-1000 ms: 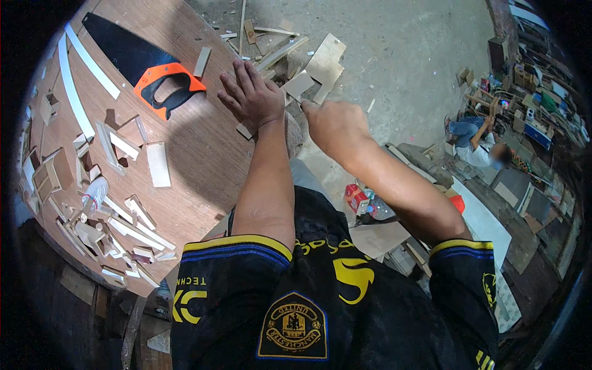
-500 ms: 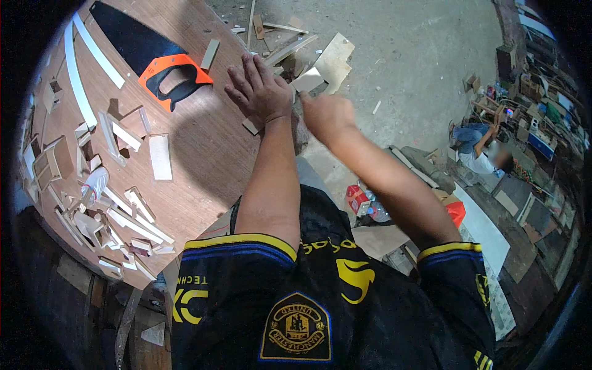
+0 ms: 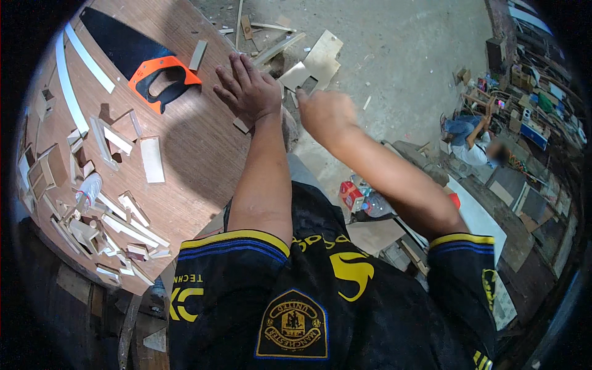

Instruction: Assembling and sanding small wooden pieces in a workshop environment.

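My left hand [image 3: 250, 91] lies flat at the right edge of the brown wood-grain table [image 3: 203, 126], fingers spread. A small pale wood piece [image 3: 240, 125] pokes out beside its wrist, the rest hidden by the hand. My right hand [image 3: 328, 114] is just right of it, past the table edge, closed and smeared by motion. What it grips is hidden behind the fingers. Near its thumb is a flat pale piece [image 3: 294, 76] with a greyish patch beside it. Ahead and left of my left hand lie a short wood block [image 3: 198, 55] and a handsaw [image 3: 161, 80] with an orange and black handle.
Cut wood pieces [image 3: 129, 225] and white strips [image 3: 75, 83] crowd the table's left side. Scrap board [image 3: 323, 54] and offcuts lie on the concrete floor [image 3: 401, 68]. A red box [image 3: 351, 196] and a plastic bottle [image 3: 376, 205] stand below my right forearm. A person [image 3: 472, 145] sits far right.
The whole view has shifted slightly left. My left hand keeps its place on the table edge. My right hand, still closed and blurred, has moved a little rightward from the left hand.
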Tool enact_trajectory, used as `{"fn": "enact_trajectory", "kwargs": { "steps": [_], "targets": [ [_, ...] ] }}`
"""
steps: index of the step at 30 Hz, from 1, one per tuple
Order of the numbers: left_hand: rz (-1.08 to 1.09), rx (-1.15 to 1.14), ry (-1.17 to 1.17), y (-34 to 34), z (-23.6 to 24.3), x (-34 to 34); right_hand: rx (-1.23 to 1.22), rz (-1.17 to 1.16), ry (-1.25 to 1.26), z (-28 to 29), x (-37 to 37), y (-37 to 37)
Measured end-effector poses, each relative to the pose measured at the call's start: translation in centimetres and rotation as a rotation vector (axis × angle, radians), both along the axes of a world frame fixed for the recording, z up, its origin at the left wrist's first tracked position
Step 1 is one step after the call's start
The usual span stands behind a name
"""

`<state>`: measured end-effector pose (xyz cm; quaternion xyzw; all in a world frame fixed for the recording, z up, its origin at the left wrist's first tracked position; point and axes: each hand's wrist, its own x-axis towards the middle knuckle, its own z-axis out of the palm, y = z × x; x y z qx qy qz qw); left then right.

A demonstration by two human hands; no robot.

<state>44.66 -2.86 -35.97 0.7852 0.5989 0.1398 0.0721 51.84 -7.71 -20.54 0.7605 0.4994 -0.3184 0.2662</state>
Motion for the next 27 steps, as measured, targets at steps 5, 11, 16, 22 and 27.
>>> {"fn": "enact_trajectory", "kwargs": {
  "steps": [5,11,16,22,27],
  "targets": [
    [0.032,-0.005,-0.012,-0.3,-1.5,-0.3,-0.003,0.060,0.057,1.7,0.2,1.0],
    [0.026,0.048,-0.041,0.0,-0.8,0.1,0.041,-0.087,-0.048,-1.8,-0.4,1.2],
    [0.035,-0.049,0.072,0.3,-0.9,-0.1,-0.013,-0.006,0.025,1.6,0.7,2.0],
    [0.041,-0.021,0.053,-0.2,-1.3,0.0,-0.141,-0.024,0.103,-1.2,-0.6,-0.7],
    [0.020,-0.032,0.067,0.3,-0.3,-0.1,-0.018,-0.189,0.079,8.8,3.5,-2.5]
  ]
}}
